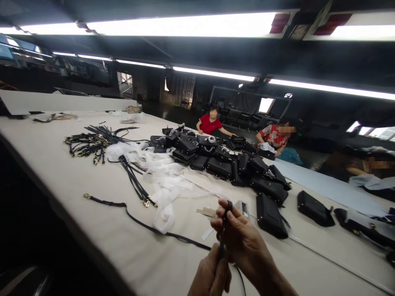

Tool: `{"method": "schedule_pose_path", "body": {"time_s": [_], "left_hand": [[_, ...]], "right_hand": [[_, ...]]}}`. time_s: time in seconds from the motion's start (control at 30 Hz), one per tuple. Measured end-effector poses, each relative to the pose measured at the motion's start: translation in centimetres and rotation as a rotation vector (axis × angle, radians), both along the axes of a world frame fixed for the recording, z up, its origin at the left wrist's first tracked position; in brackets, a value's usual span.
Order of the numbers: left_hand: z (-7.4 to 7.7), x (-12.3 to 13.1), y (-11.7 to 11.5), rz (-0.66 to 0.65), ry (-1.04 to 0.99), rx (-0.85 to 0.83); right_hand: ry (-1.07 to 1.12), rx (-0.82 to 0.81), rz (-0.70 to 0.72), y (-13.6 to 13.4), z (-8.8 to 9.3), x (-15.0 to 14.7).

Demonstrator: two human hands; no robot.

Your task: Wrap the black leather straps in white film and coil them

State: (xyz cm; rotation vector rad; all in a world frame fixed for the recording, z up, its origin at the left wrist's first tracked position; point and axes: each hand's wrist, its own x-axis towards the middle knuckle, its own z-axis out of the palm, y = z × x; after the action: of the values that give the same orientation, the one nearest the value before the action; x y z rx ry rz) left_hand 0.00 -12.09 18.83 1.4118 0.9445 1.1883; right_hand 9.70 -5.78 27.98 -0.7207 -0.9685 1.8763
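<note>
A long black bag strap (pixel 145 222) with a gold clasp at its far end lies across the table and runs up into my hands. Low in the view, my left hand (pixel 211 271) is closed round the strap near its end. Just above it, my right hand (pixel 242 236) pinches a looped black piece of the strap between thumb and fingers. A small metal part shows between the two hands, too dark to make out fully. Beyond my right hand stands a small grey device (pixel 243 209), partly hidden by the fingers.
Black bags (pixel 219 166) are heaped mid-table, with one bag (pixel 271 216) right of my hands. Left lie bundled straps (pixel 92 142), loose straps (pixel 134 181) and white wrapping (pixel 166 191). People sit across the table (pixel 61 185), one in a red shirt (pixel 210 125).
</note>
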Motion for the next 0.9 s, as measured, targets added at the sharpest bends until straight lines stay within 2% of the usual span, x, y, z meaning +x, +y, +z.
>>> {"method": "schedule_pose_path", "body": {"time_s": [0.07, 0.13, 0.17, 0.23, 0.3, 0.33, 0.4, 0.5, 0.57, 0.63, 0.67, 0.73, 0.77, 0.83, 0.9], "left_hand": [[0.5, -0.6, -0.3, -0.016, -0.048, -0.019], [0.6, -2.1, -0.7, -0.058, -0.076, -0.066], [0.4, -3.0, -0.9, -0.094, -0.094, -0.114], [0.2, -5.1, -1.4, -0.163, -0.124, -0.234], [0.3, -7.1, -1.8, -0.183, -0.084, -0.309], [0.5, -8.0, -1.9, -0.150, -0.012, -0.305], [1.1, -9.7, -1.8, -0.048, 0.200, -0.248], [1.6, -11.3, -0.5, 0.040, 0.410, -0.149], [1.3, -11.8, 0.7, 0.005, 0.385, -0.152], [0.6, -11.6, 1.8, -0.040, 0.271, -0.183], [0.2, -11.1, 2.1, -0.060, 0.197, -0.192], [-0.7, -9.6, 2.3, -0.110, 0.015, -0.203], [-1.1, -8.5, 2.2, -0.134, -0.085, -0.218], [-1.9, -6.3, 1.6, -0.132, -0.262, -0.309], [-2.4, -4.4, 0.9, -0.047, -0.371, -0.411]], "right_hand": [[-0.148, 0.312, -0.126, 0.3, -1.4, 0.3], [-0.381, 0.758, -0.172, 0.8, -2.7, 1.2], [-0.512, 0.984, -0.126, 1.1, -3.3, 1.8], [-0.754, 1.340, 0.083, 1.4, -4.2, 2.8], [-0.931, 1.508, 0.300, 1.2, -4.9, 3.4], [-1.018, 1.511, 0.365, 0.8, -5.2, 3.5], [-1.203, 1.390, 0.433, -0.2, -5.6, 3.4], [-1.320, 0.988, 0.579, -1.8, -5.6, 3.0], [-1.155, 0.596, 0.751, -2.6, -5.1, 2.5], [-0.804, 0.204, 0.800, -3.1, -4.5, 1.7], [-0.591, 0.059, 0.749, -3.1, -4.1, 1.1], [-0.218, -0.103, 0.522, -2.9, -3.3, -0.1], [-0.084, -0.136, 0.404, -2.6, -2.8, -0.7], [0.052, -0.141, 0.211, -1.6, -1.9, -1.5], [0.087, -0.066, 0.072, -0.2, -1.3, -1.8]]}}
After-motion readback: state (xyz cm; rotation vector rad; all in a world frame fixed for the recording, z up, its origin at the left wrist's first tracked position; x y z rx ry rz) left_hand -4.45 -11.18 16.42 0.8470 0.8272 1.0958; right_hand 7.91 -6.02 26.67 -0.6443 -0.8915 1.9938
